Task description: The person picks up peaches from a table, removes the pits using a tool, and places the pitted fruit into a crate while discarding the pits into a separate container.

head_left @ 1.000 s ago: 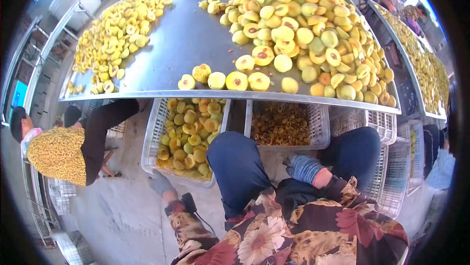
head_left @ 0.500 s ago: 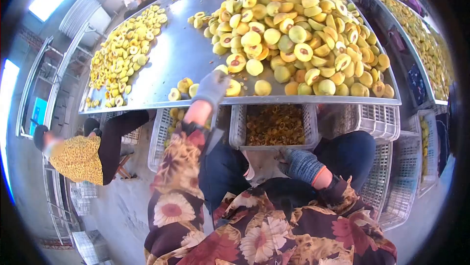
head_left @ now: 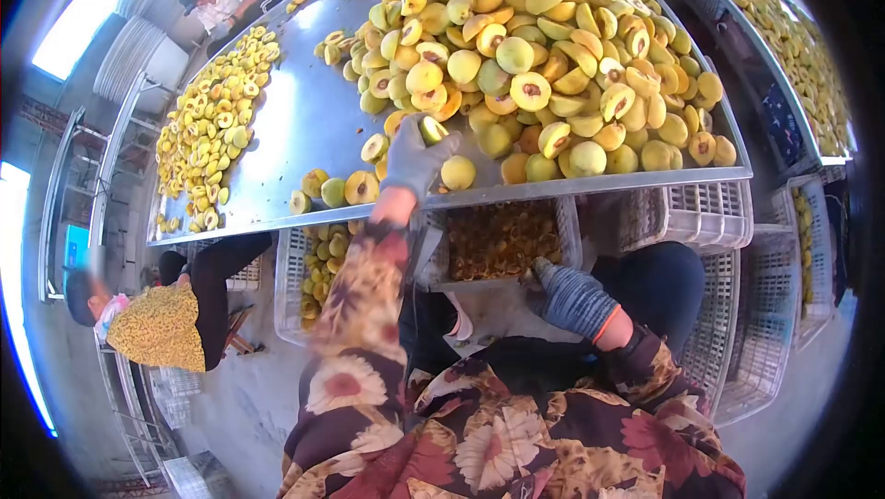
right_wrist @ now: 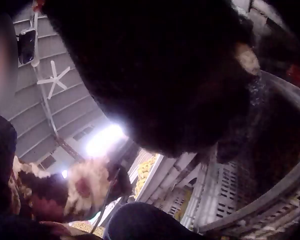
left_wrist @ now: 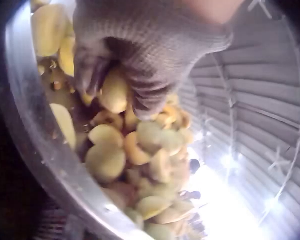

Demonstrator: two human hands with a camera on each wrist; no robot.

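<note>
My left hand (head_left: 415, 153), in a grey knit glove, reaches over the front edge of the steel table (head_left: 304, 121) and grips a yellow peach (head_left: 431, 129) at the near foot of a big pile of peach halves (head_left: 544, 66). In the left wrist view the gloved left hand (left_wrist: 120, 55) curls round that peach (left_wrist: 114, 90), with more halves lying below it. My right hand (head_left: 572, 296), in a blue-grey glove, rests low between my knees. The right wrist view is dark, and what that hand holds is hidden.
Under the table edge stand a crate of brown pits (head_left: 502, 236), a crate of peach halves (head_left: 323, 259) and white crates (head_left: 687, 213). A second heap of halves (head_left: 212, 121) lies far left. A person in a yellow top (head_left: 157, 324) crouches at the left.
My left hand rose from down beside the crate at the lower left to the table edge and took hold of a peach. The right hand stayed on my lap.
</note>
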